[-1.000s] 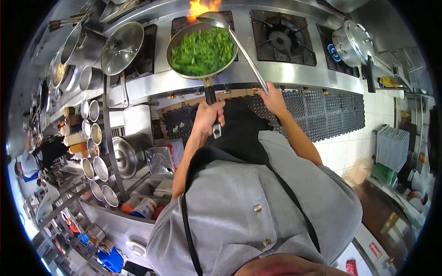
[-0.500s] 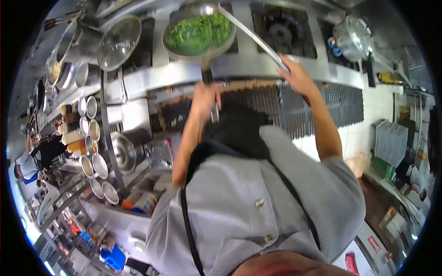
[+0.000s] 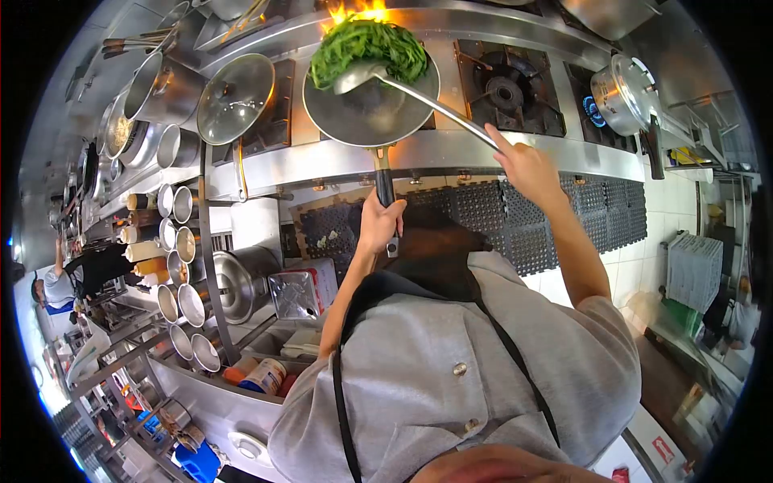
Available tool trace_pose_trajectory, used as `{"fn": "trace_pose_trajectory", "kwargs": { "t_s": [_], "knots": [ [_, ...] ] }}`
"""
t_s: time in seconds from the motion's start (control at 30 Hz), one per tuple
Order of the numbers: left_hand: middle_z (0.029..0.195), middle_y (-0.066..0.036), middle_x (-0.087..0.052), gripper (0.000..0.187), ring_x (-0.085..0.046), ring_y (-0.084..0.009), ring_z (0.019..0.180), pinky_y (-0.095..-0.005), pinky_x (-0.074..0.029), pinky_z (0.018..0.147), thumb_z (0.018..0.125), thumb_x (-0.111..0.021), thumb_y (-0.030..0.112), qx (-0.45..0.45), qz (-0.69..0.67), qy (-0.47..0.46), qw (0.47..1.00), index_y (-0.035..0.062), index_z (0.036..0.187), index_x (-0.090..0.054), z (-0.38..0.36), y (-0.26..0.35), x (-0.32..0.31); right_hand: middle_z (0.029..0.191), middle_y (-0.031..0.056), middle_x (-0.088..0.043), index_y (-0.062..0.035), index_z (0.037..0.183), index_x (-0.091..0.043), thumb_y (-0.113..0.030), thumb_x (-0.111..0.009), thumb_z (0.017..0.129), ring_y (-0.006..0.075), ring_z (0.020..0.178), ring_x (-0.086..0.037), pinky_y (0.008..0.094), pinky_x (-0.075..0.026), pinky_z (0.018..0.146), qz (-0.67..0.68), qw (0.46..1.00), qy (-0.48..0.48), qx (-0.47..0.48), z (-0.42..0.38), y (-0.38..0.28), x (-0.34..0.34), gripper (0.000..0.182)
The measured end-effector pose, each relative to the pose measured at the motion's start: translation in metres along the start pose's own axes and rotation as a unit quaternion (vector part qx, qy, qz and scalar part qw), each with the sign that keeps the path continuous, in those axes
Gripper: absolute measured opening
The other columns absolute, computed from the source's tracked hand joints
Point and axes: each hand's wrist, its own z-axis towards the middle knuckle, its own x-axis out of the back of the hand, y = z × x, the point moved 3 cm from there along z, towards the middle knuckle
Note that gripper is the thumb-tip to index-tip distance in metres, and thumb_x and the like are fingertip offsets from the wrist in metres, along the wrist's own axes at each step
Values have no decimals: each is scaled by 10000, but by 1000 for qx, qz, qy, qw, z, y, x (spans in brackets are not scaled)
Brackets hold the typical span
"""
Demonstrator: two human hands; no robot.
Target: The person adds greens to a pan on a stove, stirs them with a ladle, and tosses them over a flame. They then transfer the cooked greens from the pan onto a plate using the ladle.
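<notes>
My left hand (image 3: 381,223) grips the black handle of a round steel pan (image 3: 372,109), held tilted above the stove's front rail. Green leafy vegetables (image 3: 368,46) are heaped at the pan's far edge, and flames (image 3: 358,11) rise just behind them. My right hand (image 3: 525,163) holds the end of a long steel ladle (image 3: 419,93). Its bowl rests inside the pan, just below the greens. The near half of the pan is bare and dark.
A glass lid (image 3: 236,97) and a steel pot (image 3: 158,90) sit on the stove at the left. An unlit burner (image 3: 507,84) and a lidded pot (image 3: 632,92) over blue flame lie to the right. Small metal bowls (image 3: 179,241) line a shelf. Another person (image 3: 71,278) stands far left.
The pan has come back toward me and tipped, throwing the greens from an even layer into a heap at its far edge. The ladle's bowl dropped into the pan. Flames show again.
</notes>
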Motion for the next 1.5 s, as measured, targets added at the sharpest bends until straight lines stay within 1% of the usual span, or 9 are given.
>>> {"fn": "trace_pose_trajectory", "kwargs": {
  "t_s": [0.07, 0.2, 0.53, 0.73, 0.93, 1.13, 1.37, 1.43, 1.5],
  "knots": [
    [595, -27, -488, 141, -497, -129, 410, -280, -418, 366, 861, -588, 15, 45, 1, -5, 999, 20, 915, -458, -11, 12, -3, 815, 209, -653, -254, 1442, -445, -236, -574, 941, 419, 775, -633, 492, -481, 736, 100, 990, 15, 97, -28, 15, -4, 517],
    [583, -40, -491, 114, -494, -136, 414, -297, -422, 378, 838, -581, 29, 78, -59, -3, 995, 11, 841, -468, -3, 24, -7, 809, 210, -653, -243, 1443, -444, -224, -566, 943, 415, 787, -639, 494, -481, 741, 129, 987, -62, 73, -59, 23, 17, 515],
    [607, -35, -501, 146, -511, -137, 417, -289, -413, 371, 849, -604, 38, -2, -27, -12, 1000, -4, 910, -478, 0, -3, -11, 735, 155, -604, -307, 1464, -406, -234, -580, 940, 361, 727, -656, 481, -511, 666, -27, 999, 33, 6, -41, -12, -1, 557],
    [581, -34, -499, 104, -501, -133, 420, -289, -420, 383, 849, -580, 49, 46, -13, -7, 999, 14, 851, -482, 28, 4, -5, 879, 204, -671, -283, 1462, -406, -228, -583, 932, 441, 822, -634, 505, -498, 745, 194, 979, -30, 53, -71, 21, -32, 561],
    [585, -28, -480, 95, -487, -135, 413, -297, -426, 380, 852, -573, 44, 66, -60, -9, 996, 26, 853, -479, 34, -7, -17, 868, 254, -657, -233, 1464, -403, -236, -583, 934, 466, 821, -622, 504, -485, 740, 177, 982, -3, -70, -32, -14, -41, 560],
    [612, -35, -496, 132, -488, -139, 425, -301, -419, 382, 844, -605, 45, 86, -53, 2, 995, 30, 857, -475, 37, -5, -14, 818, 250, -655, -222, 1451, -411, -237, -558, 938, 466, 783, -628, 542, -484, 736, 182, 977, -106, 26, -49, 1, -30, 534],
    [591, -33, -502, 159, -485, -155, 413, -292, -418, 391, 859, -609, 62, 76, -80, -5, 994, 37, 929, -469, 60, -8, -11, 909, 251, -666, -238, 1455, -420, -215, -597, 918, 459, 851, -629, 518, -487, 775, 112, 993, -30, 5, -8, 16, -32, 566],
    [577, -37, -500, 153, -481, -163, 405, -296, -419, 391, 861, -605, 62, 67, -81, 8, 994, 38, 938, -474, 59, -7, -4, 916, 257, -658, -244, 1466, -409, -187, -594, 918, 454, 876, -619, 497, -486, 794, 113, 987, -100, 52, -4, 6, -27, 581],
    [561, -36, -505, 81, -471, -147, 395, -300, -403, 369, 863, -589, 53, 56, 8, -19, 998, 23, 897, -522, 36, -13, -2, 875, 249, -647, -243, 1472, -402, -183, -585, 925, 414, 827, -628, 471, -490, 783, 145, 982, -43, 112, -24, 33, -22, 580]
  ]
}}
